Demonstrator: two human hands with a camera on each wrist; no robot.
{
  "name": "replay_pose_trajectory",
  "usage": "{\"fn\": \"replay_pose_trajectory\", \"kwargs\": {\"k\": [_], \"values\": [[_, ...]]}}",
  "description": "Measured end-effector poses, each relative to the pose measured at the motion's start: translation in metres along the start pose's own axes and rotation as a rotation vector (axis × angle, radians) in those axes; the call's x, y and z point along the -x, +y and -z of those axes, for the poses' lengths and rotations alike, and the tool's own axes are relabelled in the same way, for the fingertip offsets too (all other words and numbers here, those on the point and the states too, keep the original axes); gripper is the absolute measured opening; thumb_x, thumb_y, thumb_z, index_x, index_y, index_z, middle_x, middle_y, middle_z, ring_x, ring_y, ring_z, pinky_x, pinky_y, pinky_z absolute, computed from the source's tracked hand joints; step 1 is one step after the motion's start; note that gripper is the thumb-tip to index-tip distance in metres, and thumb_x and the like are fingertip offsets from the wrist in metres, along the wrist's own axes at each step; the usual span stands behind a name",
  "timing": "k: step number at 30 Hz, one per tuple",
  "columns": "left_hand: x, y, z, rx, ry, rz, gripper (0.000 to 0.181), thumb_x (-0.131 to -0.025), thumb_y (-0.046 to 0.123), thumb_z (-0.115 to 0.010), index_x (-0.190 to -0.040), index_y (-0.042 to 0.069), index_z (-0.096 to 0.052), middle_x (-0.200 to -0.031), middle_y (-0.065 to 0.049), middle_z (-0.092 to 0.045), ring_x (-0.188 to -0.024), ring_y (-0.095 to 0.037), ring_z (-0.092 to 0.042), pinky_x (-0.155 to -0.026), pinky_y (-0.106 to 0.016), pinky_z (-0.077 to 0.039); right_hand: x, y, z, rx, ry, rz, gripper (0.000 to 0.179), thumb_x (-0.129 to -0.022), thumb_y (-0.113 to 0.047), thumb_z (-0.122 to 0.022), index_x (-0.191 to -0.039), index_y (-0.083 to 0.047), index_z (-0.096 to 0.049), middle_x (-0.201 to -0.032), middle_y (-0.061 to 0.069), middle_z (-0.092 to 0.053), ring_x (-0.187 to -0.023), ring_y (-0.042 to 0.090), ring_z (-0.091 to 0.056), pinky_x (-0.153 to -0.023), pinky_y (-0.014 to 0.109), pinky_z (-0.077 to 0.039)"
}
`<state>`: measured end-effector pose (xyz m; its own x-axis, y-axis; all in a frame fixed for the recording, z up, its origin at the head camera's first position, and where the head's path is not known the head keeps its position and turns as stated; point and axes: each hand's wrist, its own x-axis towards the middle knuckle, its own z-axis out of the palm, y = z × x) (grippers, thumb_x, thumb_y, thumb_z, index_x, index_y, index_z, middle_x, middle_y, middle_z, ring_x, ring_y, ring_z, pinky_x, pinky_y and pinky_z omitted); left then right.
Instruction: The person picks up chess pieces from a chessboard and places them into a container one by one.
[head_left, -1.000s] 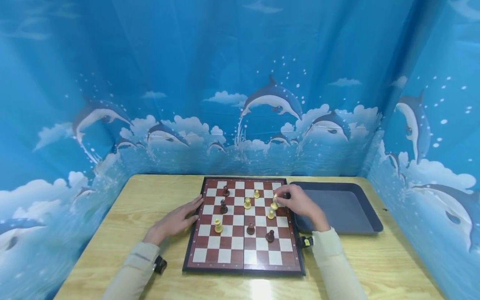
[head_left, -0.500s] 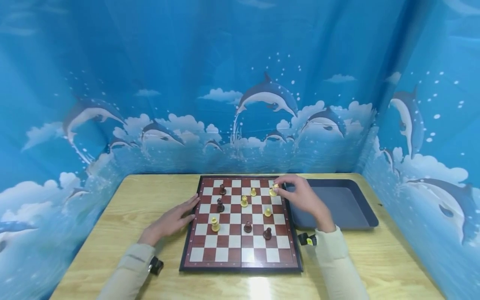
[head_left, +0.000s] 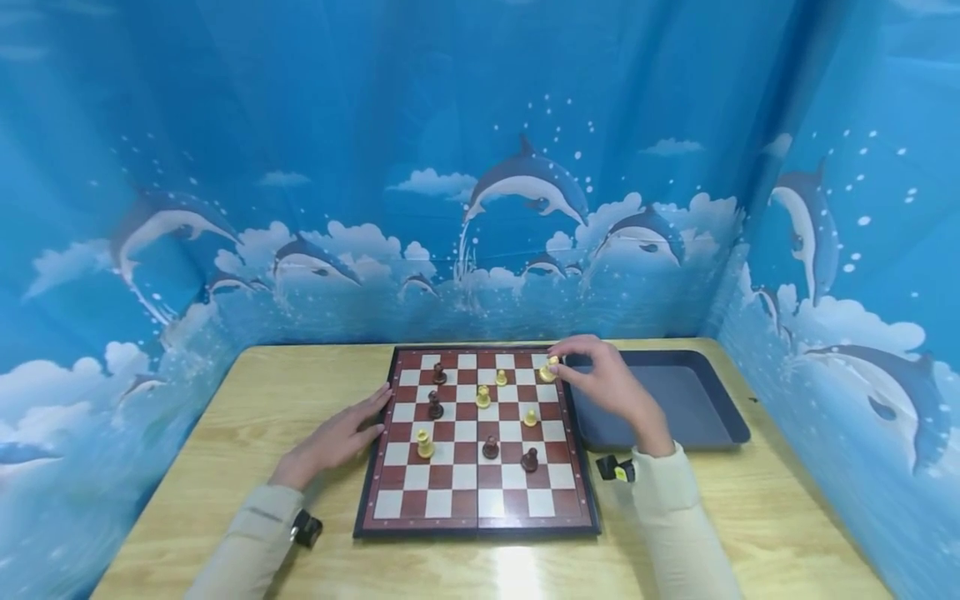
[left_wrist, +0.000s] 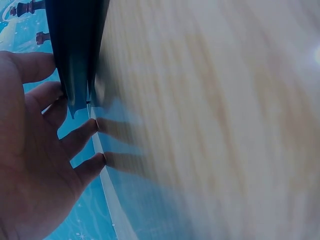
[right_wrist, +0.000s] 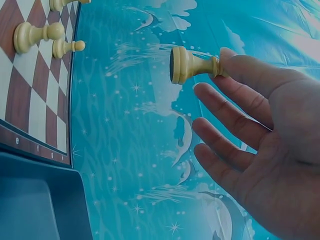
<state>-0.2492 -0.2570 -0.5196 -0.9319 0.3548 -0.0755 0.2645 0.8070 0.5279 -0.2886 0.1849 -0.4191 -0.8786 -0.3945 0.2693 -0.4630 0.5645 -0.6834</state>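
Observation:
My right hand (head_left: 611, 385) pinches a cream chess piece (right_wrist: 187, 66) by its top between thumb and index finger. The fingers hide its head, so its exact kind cannot be told. In the right wrist view its base hangs free of the board; in the head view it appears over the far right corner of the chessboard (head_left: 459, 501). My left hand (head_left: 330, 448) lies at the board's left edge, touching it with loosely extended fingers. Cream pieces, among them a tall one (head_left: 425, 445) and a pawn (head_left: 531, 418), stand on squares with dark pieces such as this one (head_left: 491, 447).
A dark grey tray (head_left: 723, 379) sits against the board's right side. The wooden table (head_left: 247, 400) extends around the board. A blue dolphin-print curtain (head_left: 337, 167) hangs behind the table and along its sides.
My right hand has carried the cream piece away from beside the pawn toward the board's far right corner. The left hand has kept its place at the board's edge. The head view has shifted slightly.

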Motion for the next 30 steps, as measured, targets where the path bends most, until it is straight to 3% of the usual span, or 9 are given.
{"fn": "replay_pose_trajectory", "kwargs": {"k": [11,30], "values": [[-0.002,0.002,0.001,0.009,0.003,-0.003,0.063,-0.107,0.036,-0.046,-0.163,0.017,-0.023,-0.17,-0.011,-0.016,-0.152,-0.044,-0.023,-0.12,-0.066,-0.023,0.001,0.016,0.003,0.052,0.006,-0.025,0.016,-0.096,-0.017,-0.073,-0.11,-0.011,-0.076,-0.123,0.013,-0.069,-0.123,0.036,-0.059,-0.102,0.06,-0.049],[-0.002,-0.002,0.002,0.009,0.025,-0.029,0.062,-0.107,0.033,-0.049,-0.162,0.014,-0.026,-0.169,-0.014,-0.019,-0.149,-0.047,-0.028,-0.119,-0.066,-0.026,0.008,0.023,0.023,0.084,-0.001,-0.067,0.023,-0.097,-0.016,-0.07,-0.118,-0.006,-0.073,-0.128,0.017,-0.068,-0.126,0.04,-0.057,-0.105,0.06,-0.047]]}}
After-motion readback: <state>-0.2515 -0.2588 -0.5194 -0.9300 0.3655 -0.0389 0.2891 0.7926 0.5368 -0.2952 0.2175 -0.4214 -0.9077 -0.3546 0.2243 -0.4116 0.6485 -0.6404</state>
